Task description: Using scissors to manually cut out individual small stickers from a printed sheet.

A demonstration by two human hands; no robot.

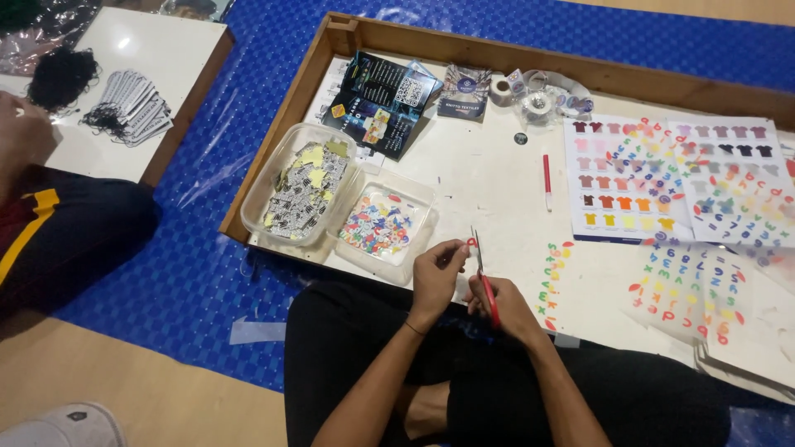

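Seated cross-legged on a blue mat, I work at the near edge of a low white tray table with a raised wooden rim, cutting small coloured stickers. Large sheets of printed shirts, letters and numbers lie well to my right on the board, with looser sheets of letters nearer me and a narrow strip of letters just beside my right hand. Two clear plastic tubs sit to my left: the bigger one holds small printed tags, the smaller one holds cut coloured letters. My right hand is clenched around the red handles of the scissors, blades pointing away from me. My left hand pinches a tiny red cut-out between fingertips, right at the blade tips. That closeness is the risk: the piece is so small that a slip of the blades could nick my fingertips or slice through the shape itself. Let go too early, the scrap could drop into my lap or onto the mat rather than the tub. A red pen lies apart in the middle of the board; another person's arm shows at a separate board on the far left.
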